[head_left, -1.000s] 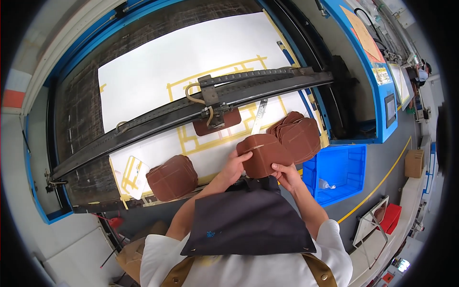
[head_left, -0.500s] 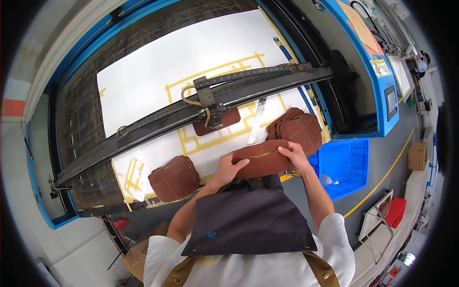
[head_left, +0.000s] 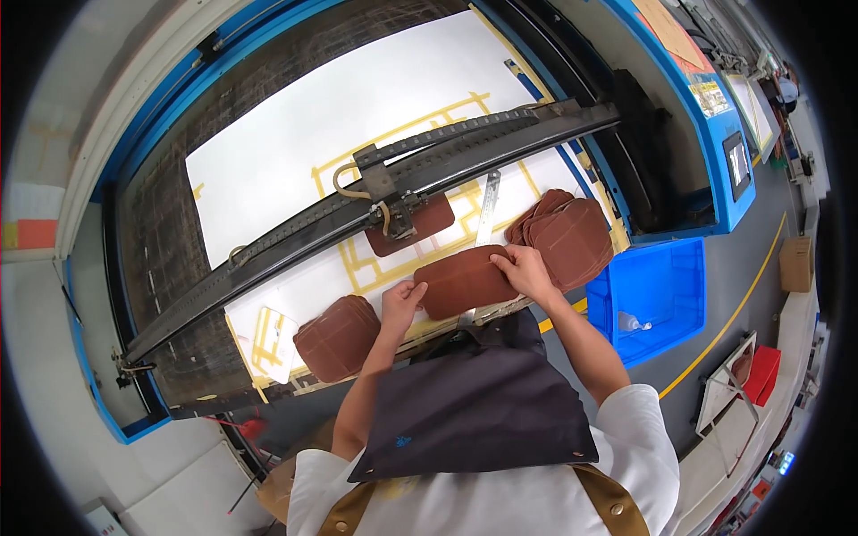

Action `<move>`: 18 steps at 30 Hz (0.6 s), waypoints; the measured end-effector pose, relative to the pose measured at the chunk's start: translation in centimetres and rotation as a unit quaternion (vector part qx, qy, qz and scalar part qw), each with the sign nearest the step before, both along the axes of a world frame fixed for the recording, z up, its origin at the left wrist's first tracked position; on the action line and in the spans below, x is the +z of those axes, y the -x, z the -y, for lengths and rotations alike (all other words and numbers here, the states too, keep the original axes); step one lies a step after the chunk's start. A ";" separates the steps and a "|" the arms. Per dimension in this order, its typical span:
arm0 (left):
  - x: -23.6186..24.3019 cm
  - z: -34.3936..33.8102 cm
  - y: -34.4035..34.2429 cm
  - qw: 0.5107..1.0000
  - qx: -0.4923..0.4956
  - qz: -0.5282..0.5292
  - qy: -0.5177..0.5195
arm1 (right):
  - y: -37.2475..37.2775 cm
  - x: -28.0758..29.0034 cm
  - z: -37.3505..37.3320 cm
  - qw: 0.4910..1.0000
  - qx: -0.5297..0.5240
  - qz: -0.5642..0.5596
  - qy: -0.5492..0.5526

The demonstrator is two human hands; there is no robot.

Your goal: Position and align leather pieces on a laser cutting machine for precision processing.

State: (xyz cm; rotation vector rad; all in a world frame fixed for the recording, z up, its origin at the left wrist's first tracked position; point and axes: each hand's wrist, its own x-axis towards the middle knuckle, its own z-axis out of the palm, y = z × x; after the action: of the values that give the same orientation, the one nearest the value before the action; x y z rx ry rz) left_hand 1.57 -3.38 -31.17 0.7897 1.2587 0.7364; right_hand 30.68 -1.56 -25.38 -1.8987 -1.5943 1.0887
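A brown rounded leather piece (head_left: 465, 284) is stretched flat between my two hands, over the near edge of the machine bed. Pinching its left end is my left hand (head_left: 403, 305). My right hand (head_left: 525, 272) grips its upper right corner, with the thumb on top. To the left lies a stack of similar leather pieces (head_left: 338, 338); a second, fanned-out pile (head_left: 565, 237) is close to my right hand. Another leather piece (head_left: 411, 225) lies under the machine head (head_left: 393, 201), which partly covers it. A metal ruler (head_left: 488, 207) lies beyond the held piece.
The machine's dark gantry beam (head_left: 295, 228) crosses the bed above the white sheet (head_left: 268, 161) with yellow tape lines. Right of me stands a blue plastic crate (head_left: 657, 299) with a small clear bottle (head_left: 632, 322) inside. A white taped template (head_left: 271, 344) lies at the left.
The leather piece has gone from slightly folded, showing a line across it, to flat, and moved a bit away from my body. Both hands moved with it.
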 end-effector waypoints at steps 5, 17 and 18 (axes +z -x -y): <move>-1.3 -0.2 0.9 0.997 -0.002 -0.069 0.026 | 0.3 -0.9 0.0 0.999 -0.015 0.028 -0.007; -2.7 0.9 1.2 0.938 -0.097 -0.297 -0.150 | 0.0 -2.0 0.0 0.999 -0.013 0.032 0.017; -2.8 0.9 1.2 0.938 -0.099 -0.298 -0.150 | 0.0 -2.1 0.0 0.999 -0.009 0.029 0.011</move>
State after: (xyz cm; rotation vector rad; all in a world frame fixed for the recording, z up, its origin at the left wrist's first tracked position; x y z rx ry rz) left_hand 0.38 -4.23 -33.93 1.4450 1.5891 0.5430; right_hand 30.72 -1.55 -27.44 -1.9724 -1.5989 1.0577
